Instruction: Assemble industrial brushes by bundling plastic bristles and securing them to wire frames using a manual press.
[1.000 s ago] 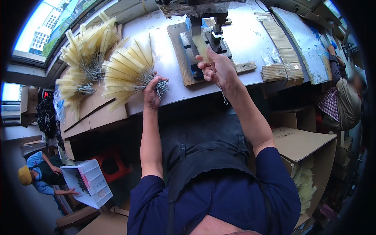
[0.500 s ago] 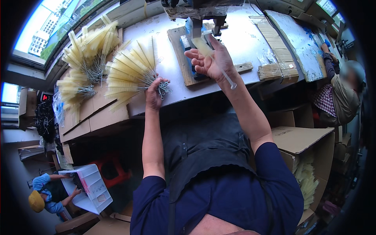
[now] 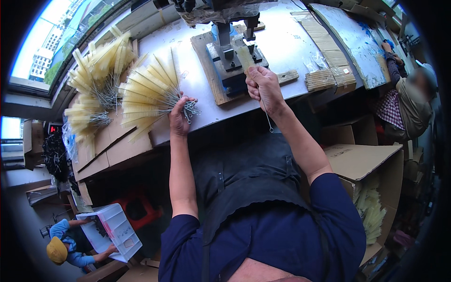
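My right hand (image 3: pixel 264 85) gripped one brush (image 3: pixel 245 57) at the press (image 3: pixel 231 51), twelve o'clock. Left hand (image 3: pixel 178 115) clutched the brush fan (image 3: pixel 148 96), ten o'clock. Feeding step, I judged; next needs careful seating.

Daylight scene, bright overall. Main source is the window (image 3: pixel 51 51) at far left; it's blown out toward white with little detail. The white tabletop (image 3: pixel 291 42) takes that light evenly, mild glare on its far part, soft short shadows under the press (image 3: pixel 232 51). Both hands, left hand (image 3: pixel 179 117) and right hand (image 3: pixel 263 84), are well lit and fairly sharp. Under the tabletop it drops off fast: near left floor area is dim and murky. Heavy fisheye: straight edges bow toward the rim, black vignette in all corners. The person (image 3: pixel 408 103) at far right is smeared and soft, stretched by edge distortion. No motion blur at centre.
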Tool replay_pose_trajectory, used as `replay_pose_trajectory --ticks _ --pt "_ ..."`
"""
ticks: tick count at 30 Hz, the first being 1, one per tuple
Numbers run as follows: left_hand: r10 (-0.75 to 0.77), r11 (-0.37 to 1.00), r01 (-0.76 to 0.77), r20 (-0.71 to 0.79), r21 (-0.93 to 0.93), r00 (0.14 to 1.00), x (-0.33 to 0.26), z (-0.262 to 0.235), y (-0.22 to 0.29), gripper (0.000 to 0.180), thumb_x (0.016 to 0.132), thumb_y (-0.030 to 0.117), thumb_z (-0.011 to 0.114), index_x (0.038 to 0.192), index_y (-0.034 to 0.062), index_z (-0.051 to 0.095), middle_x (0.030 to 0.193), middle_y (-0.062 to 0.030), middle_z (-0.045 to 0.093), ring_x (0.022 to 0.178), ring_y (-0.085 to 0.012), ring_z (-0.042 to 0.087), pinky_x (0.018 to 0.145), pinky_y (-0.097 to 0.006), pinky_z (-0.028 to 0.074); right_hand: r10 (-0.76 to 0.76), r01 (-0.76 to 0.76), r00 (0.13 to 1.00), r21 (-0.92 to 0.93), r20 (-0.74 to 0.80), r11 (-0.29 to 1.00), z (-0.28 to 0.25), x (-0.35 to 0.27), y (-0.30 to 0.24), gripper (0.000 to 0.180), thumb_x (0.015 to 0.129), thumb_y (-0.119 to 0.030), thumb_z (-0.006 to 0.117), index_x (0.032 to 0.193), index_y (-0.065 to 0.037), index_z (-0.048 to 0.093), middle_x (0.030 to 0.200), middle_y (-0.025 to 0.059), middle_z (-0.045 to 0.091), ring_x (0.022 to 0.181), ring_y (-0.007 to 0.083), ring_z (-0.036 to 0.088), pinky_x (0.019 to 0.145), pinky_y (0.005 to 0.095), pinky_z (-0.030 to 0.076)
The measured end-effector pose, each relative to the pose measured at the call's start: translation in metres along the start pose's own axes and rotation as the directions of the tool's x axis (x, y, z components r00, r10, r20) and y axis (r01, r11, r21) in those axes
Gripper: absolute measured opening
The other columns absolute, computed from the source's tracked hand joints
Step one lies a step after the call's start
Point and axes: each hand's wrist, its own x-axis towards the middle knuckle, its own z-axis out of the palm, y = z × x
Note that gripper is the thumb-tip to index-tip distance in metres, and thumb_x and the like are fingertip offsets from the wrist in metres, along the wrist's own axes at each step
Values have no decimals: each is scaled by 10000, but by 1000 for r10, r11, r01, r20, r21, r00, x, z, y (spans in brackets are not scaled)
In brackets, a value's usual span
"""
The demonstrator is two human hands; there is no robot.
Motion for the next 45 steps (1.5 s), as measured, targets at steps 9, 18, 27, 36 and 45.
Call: replay_pose_trajectory --ticks 9,18,27,36,45 --pt "-6 1000 6 16 -14 1000 -1 -1 -3 323 892 43 628 1192 -13 523 880 -80 643 879 -228 668 898 -415 540 -68 65 995 -49 -75 997 -25 15 -7 209 1011 -236 567 908 -57 532 644 -44 445 430 9 365 357 154 290" --pt "-13 1000 13 -5 -20 1000 0 1 0 332 886 37 630 1191 -26 514 866 -87 643 870 -238 663 911 -433 526 28 -32 998 -66 -60 997 -24 28 -24 183 1003 -198 571 896 -55 534 626 -42 463 419 16 376 338 160 292" --pt "-19 997 20 20 -69 1000 -4 6 0 328 884 34 629 1182 -23 502 878 -88 628 874 -238 659 920 -429 523 42 -44 998 -43 -44 998 -26 22 -25 162 1000 -187 530 913 -50 531 644 -48 452 457 21 376 383 163 284" --pt "-11 1000 12 13 -26 1000 -4 0 -1 284 928 83 604 1185 -14 528 893 -84 625 913 -249 623 955 -432 488 10 -11 1000 62 12 998 -38 14 -7 213 1026 -231 528 927 -43 524 638 -43 427 435 23 342 365 169 293" --pt "-28 998 30 32 -63 999 0 -3 -4 246 964 110 571 1176 -7 529 915 -91 625 911 -243 604 964 -442 475 72 -95 992 228 106 969 -32 28 -21 170 1005 -184 527 881 -71 499 633 -56 413 461 29 351 383 179 287"
